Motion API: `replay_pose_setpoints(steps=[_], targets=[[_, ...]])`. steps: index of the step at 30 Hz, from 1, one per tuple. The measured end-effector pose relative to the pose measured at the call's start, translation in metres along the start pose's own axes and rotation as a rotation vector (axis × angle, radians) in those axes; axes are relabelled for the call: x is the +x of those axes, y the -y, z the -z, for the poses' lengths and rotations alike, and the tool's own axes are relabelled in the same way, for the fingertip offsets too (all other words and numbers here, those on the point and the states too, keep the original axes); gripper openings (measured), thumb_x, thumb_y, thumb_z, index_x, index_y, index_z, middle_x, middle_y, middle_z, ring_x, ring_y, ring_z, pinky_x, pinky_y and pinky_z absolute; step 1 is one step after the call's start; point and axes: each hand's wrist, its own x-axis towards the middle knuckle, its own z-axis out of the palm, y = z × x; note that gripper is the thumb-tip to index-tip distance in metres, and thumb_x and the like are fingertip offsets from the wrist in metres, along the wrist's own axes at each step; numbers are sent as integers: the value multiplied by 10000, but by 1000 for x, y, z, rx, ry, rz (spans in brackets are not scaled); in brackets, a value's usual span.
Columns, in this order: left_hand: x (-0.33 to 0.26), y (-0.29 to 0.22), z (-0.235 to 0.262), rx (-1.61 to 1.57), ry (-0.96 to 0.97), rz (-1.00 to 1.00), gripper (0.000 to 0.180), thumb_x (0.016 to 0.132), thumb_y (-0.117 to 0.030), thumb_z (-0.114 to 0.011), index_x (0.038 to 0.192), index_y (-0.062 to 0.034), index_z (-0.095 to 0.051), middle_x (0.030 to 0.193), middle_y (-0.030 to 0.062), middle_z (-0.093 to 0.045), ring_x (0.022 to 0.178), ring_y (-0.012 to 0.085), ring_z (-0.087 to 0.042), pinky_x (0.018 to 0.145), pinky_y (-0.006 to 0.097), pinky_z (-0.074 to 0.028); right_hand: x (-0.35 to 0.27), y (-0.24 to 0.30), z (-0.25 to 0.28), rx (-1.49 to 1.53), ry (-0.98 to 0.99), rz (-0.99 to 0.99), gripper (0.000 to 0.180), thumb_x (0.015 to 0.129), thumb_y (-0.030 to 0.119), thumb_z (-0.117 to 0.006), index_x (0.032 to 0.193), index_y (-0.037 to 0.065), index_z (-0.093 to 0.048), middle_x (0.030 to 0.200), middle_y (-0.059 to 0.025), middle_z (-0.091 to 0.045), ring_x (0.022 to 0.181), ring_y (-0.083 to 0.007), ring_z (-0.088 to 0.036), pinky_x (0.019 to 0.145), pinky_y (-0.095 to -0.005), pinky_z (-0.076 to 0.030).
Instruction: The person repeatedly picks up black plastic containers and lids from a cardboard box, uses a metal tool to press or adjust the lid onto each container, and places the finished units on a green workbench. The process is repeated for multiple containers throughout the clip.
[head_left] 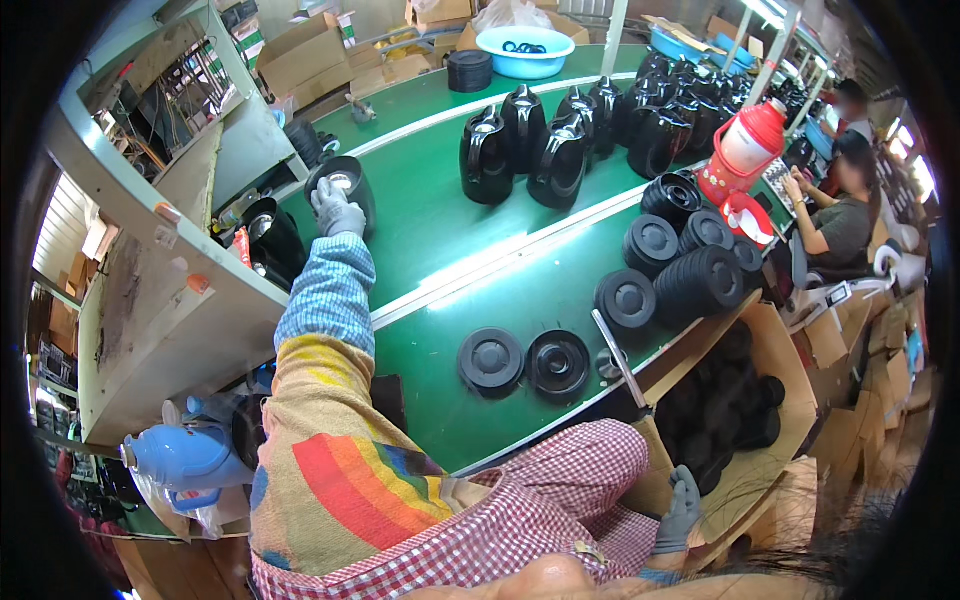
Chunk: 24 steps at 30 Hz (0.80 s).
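My left hand (pixel 336 209), in a grey glove, reaches far out and rests on the rim of an open black jug body (pixel 345 183) at the left edge of the green belt. My right hand (pixel 680 508), also gloved, hangs low beside a cardboard box (pixel 790 400) holding black round parts; whether it holds anything is unclear. Two black round bases (pixel 525 362) lie flat on the belt in front of me.
Several black jugs (pixel 540 145) stand in the belt's middle. Stacks of black bases (pixel 680 265) sit at right, near a red and white jug (pixel 745 150). Another person (pixel 845 205) sits at far right. A blue jug (pixel 185 460) lies lower left, a blue basin (pixel 525 50) far back.
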Motion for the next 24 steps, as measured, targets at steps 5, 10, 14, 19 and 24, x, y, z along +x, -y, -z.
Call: replay_pose_setpoints(steps=[5,10,14,19,24], targets=[[-79,-42,62,-529,-143,-502,243,753,-16,-728,974,-31,-629,1544,224,-422,1444,399,-380,1192,421,-314,-38,16,24,68,-36,71,348,1060,157,-525,1320,-59,-608,1259,-125,-661,1140,-210,-620,1030,-338,-480],[-197,-112,184,-965,154,-1078,344,662,69,-813,919,-61,-624,1496,253,-462,1382,439,-463,1110,452,-418,-63,70,29,78,-37,178,332,1045,129,-541,1318,-44,-619,1278,-110,-660,1185,-193,-608,1056,-315,-460],[-282,-166,222,-1141,617,-1534,344,677,93,-785,925,-73,-614,1580,261,-356,1441,427,-410,1128,447,-381,-79,121,31,-184,-79,465,378,1045,177,-529,1357,-23,-602,1349,-134,-633,1268,-237,-572,1113,-349,-413],[-403,-229,203,-1309,1268,-1833,329,673,108,-744,901,-84,-604,1655,245,-200,1515,405,-282,1194,453,-267,-99,127,48,11,41,538,592,1072,381,-456,1520,-1,-403,1549,-160,-438,1422,-257,-421,1190,-367,-301],[-492,-254,146,-1220,2135,-1504,263,679,141,-581,848,-54,-634,1625,223,-305,1447,327,-402,1180,434,-310,-148,62,22,-27,-127,349,571,1116,366,-321,1540,-17,-330,1566,-208,-378,1480,-323,-337,1226,-371,-231]])
